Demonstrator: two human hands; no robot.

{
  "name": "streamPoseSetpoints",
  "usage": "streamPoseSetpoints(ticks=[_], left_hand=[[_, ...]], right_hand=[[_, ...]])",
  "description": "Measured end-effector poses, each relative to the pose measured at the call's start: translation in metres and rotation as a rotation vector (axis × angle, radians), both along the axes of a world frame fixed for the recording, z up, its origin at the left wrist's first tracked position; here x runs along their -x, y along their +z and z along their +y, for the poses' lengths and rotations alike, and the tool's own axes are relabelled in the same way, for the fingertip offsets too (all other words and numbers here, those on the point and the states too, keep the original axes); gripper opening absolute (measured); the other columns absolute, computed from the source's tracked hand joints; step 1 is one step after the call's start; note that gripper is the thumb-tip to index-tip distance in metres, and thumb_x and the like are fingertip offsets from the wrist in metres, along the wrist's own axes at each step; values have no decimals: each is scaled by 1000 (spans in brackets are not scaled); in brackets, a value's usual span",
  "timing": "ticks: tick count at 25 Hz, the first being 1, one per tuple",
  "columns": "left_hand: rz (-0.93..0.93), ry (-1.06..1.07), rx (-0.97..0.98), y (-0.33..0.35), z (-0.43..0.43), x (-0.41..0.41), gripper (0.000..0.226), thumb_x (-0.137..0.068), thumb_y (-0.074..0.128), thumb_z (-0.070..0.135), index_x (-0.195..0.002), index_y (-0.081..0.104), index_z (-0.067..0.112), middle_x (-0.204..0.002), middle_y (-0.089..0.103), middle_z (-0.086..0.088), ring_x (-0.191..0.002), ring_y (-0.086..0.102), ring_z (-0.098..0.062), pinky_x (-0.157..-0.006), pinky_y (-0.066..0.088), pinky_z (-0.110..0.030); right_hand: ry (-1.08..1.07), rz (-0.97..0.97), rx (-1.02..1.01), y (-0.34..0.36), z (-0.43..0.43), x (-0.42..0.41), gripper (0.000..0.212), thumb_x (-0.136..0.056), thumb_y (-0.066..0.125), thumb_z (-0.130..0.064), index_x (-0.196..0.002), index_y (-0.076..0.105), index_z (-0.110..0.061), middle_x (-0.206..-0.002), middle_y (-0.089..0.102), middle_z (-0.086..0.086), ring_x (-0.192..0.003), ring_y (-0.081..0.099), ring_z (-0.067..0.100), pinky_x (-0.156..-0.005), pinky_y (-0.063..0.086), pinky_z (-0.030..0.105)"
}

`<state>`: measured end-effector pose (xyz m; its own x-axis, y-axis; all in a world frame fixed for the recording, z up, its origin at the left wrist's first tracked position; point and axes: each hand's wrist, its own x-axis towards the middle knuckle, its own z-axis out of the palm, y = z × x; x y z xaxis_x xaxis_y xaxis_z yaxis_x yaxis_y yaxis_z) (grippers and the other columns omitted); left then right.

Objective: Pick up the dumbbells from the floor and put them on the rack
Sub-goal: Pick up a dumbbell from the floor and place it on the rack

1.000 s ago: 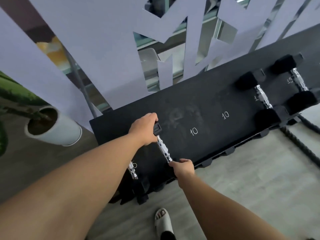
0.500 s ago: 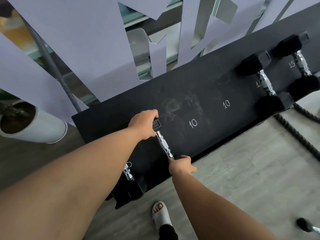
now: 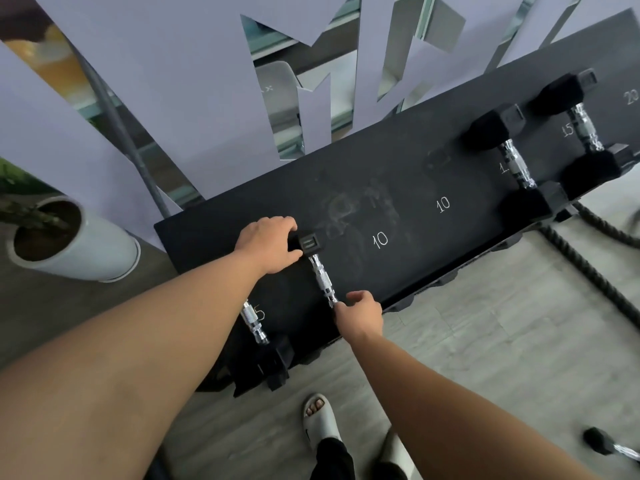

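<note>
A small black dumbbell with a chrome handle (image 3: 322,280) lies on the black rack (image 3: 408,178), left of a chalked "10". My left hand (image 3: 268,242) is wrapped round its far head. My right hand (image 3: 362,311) covers its near head at the rack's front edge. A second small dumbbell (image 3: 254,325) rests further left, partly hidden under my left forearm. Two larger dumbbells (image 3: 516,164) (image 3: 585,129) sit at the rack's right end. One more dumbbell (image 3: 609,446) lies on the floor at the lower right.
A white plant pot (image 3: 86,251) stands on the floor left of the rack. A thick black rope (image 3: 595,268) runs along the floor at the right. My sandalled feet (image 3: 318,415) are just in front of the rack. Pale cut-out panels rise behind it.
Both hands stay on the same dumbbell on the rack. The view has drifted a little, and the dumbbell on the floor at the lower right has come into sight.
</note>
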<state>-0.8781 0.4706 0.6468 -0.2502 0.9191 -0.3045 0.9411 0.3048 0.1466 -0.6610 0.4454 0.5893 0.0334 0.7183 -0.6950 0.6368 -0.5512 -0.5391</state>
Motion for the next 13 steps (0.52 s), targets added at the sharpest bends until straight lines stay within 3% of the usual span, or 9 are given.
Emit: streamPoseSetpoints(ticks=[4,8,13], left_hand=[[27,84,-32,36,-43,5,47,-87,69,52,-127,59,29,-125,63,6,-112,60,-22,-90,50,-42],[40,150,-52,56,-79,2,46,-85,69,51,-125,60,30,-124,62,7,-114,58,-22,-91,48,-42],[43,85,-13,48,-100,6,49,-85,70,50,-127,59,29,-125,59,4,-114,56,-24,-91,46,-41]], right_hand=[[130,83,-22,19,-15,0,34,-89,64,-28,-121,59,-18,-127,61,8,-107,64,26,-95,53,40],[212,134,-23,29,-36,4,37,-89,64,-26,-124,58,-17,-123,64,8,-95,64,23,-75,47,31],[236,88,40,23,-73,12,40,-88,65,-31,-125,57,-19,-125,62,10,-107,63,28,-92,53,38]])
